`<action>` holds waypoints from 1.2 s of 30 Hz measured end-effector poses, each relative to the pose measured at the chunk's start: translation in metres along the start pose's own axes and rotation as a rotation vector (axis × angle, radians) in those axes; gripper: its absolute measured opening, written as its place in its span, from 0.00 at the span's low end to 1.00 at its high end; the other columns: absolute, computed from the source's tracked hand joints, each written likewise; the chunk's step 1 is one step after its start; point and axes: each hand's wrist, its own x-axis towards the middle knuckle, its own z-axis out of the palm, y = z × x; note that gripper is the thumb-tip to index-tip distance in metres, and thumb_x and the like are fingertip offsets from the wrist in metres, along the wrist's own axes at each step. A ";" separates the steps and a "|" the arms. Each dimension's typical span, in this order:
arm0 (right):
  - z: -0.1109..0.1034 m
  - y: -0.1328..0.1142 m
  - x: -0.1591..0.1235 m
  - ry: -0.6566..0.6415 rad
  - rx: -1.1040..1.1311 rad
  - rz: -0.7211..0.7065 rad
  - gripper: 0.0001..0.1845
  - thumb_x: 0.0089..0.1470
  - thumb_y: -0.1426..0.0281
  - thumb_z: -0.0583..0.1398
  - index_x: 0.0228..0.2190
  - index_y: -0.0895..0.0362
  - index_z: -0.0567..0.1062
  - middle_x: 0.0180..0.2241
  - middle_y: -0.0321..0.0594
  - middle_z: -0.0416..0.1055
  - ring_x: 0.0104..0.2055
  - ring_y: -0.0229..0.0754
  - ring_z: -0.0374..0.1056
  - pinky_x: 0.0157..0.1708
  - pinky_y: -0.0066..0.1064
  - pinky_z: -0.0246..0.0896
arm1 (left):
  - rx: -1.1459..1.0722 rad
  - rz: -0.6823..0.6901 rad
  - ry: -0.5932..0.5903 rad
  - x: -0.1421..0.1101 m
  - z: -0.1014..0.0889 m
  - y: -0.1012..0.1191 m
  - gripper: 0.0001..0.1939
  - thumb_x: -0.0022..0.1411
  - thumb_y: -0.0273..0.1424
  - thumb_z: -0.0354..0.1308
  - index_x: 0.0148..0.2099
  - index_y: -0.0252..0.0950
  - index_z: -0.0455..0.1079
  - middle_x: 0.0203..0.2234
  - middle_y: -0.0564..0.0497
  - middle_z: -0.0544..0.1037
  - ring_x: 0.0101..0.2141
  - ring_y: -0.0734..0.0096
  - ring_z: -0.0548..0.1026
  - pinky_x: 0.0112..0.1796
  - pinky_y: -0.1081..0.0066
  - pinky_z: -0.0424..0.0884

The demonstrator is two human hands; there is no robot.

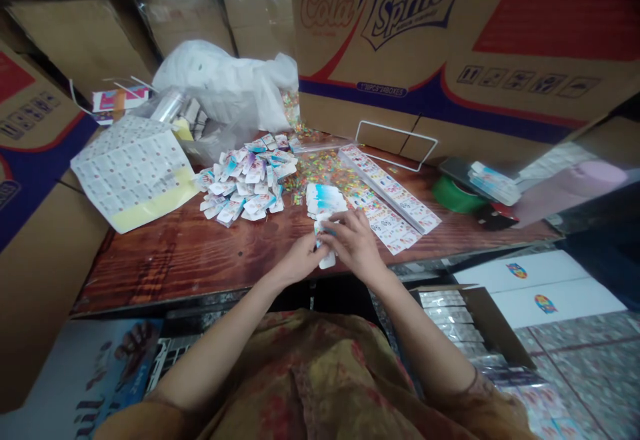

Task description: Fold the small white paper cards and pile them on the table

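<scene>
Near the front edge of the wooden table, my left hand [303, 258] and my right hand [356, 243] meet over a small white-and-blue card packet [327, 261]. The fingers of both hands are closed around it and cover most of it. Just beyond my fingertips lies an overlapping stack of similar packets [324, 199]. To the left is a loose heap of small white, blue and purple packets [250, 177], lying at all angles. Their exact kind is too small to make out.
Tiny coloured bits [325, 168] are scattered behind the stack. Printed sticker strips [387, 200] lie to the right, near a green tape roll [457, 193] and a pink bottle [570, 190]. A sticker sheet [135, 170] and white bag [220, 83] sit left. A large carton [450, 47] stands behind.
</scene>
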 end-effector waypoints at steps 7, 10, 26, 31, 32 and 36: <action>0.003 -0.009 -0.005 0.040 0.115 -0.076 0.07 0.59 0.72 0.57 0.30 0.53 0.74 0.32 0.35 0.73 0.36 0.39 0.70 0.60 0.48 0.44 | -0.217 -0.060 0.014 -0.005 -0.002 0.004 0.12 0.53 0.29 0.53 0.42 0.33 0.66 0.35 0.52 0.73 0.36 0.72 0.69 0.38 0.73 0.67; 0.001 -0.016 -0.008 -0.022 0.162 -0.073 0.08 0.59 0.73 0.55 0.30 0.53 0.72 0.30 0.33 0.73 0.32 0.36 0.70 0.62 0.49 0.40 | -0.321 -0.189 -0.096 -0.007 0.000 0.008 0.07 0.49 0.27 0.51 0.34 0.33 0.65 0.25 0.54 0.71 0.27 0.74 0.69 0.30 0.75 0.66; -0.010 -0.018 0.002 -0.113 1.077 0.669 0.13 0.47 0.59 0.66 0.30 0.55 0.73 0.29 0.34 0.71 0.30 0.36 0.67 0.33 0.28 0.64 | -0.341 -0.204 -0.033 -0.010 -0.007 0.028 0.21 0.39 0.40 0.70 0.25 0.33 0.63 0.15 0.61 0.62 0.17 0.83 0.58 0.20 0.78 0.55; -0.001 -0.019 0.002 -0.100 1.082 0.681 0.14 0.45 0.60 0.67 0.32 0.55 0.75 0.30 0.34 0.74 0.30 0.36 0.68 0.35 0.29 0.65 | -0.344 -0.198 -0.030 -0.011 -0.006 0.021 0.22 0.40 0.39 0.70 0.33 0.32 0.65 0.20 0.59 0.68 0.20 0.81 0.63 0.22 0.78 0.61; 0.001 -0.019 0.001 -0.117 1.093 0.691 0.14 0.45 0.60 0.67 0.32 0.55 0.75 0.30 0.34 0.74 0.31 0.36 0.69 0.35 0.29 0.65 | -0.320 -0.190 -0.014 -0.011 -0.005 0.020 0.24 0.40 0.38 0.70 0.35 0.32 0.65 0.21 0.58 0.69 0.21 0.81 0.64 0.23 0.78 0.62; 0.007 -0.012 -0.003 -0.138 1.182 0.783 0.14 0.42 0.61 0.68 0.29 0.56 0.76 0.27 0.33 0.74 0.27 0.35 0.68 0.30 0.27 0.64 | -0.255 -0.098 0.176 -0.015 -0.001 0.018 0.27 0.43 0.37 0.69 0.42 0.36 0.60 0.30 0.55 0.73 0.28 0.76 0.71 0.29 0.76 0.66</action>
